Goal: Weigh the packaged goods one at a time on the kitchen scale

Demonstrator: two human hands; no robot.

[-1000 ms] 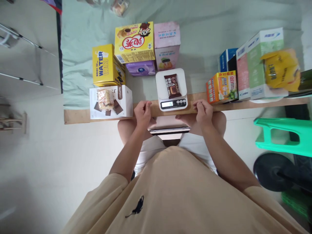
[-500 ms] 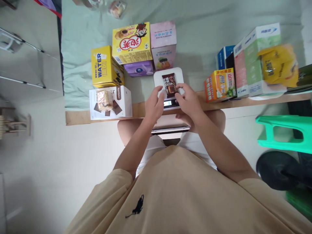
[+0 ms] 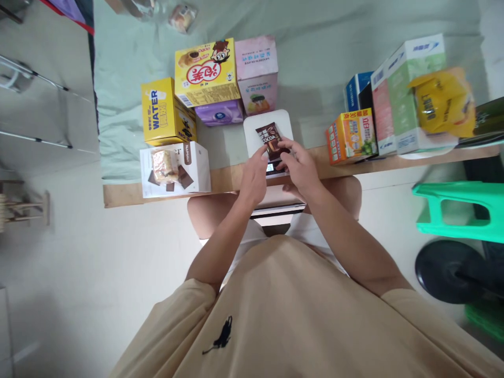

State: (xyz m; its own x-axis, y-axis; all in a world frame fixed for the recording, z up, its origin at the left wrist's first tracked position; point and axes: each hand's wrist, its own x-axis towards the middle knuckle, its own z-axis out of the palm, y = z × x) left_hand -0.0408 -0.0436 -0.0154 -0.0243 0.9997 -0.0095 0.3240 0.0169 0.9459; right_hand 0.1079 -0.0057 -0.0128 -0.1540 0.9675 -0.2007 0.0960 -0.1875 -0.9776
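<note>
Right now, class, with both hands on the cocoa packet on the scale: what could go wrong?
1. The white scale sits near the table edge; a tug might shift it.
2. The left hand and right hand pinch the cocoa packet by its near end, so it may slip.

The scale (image 3: 255,131) is hemmed at 12 o'clock by a pink box (image 3: 256,73) and at 11 by a purple box (image 3: 220,112). Open cloth (image 3: 311,121) is left at 3 o'clock, bounded by an orange box (image 3: 350,136).
</note>
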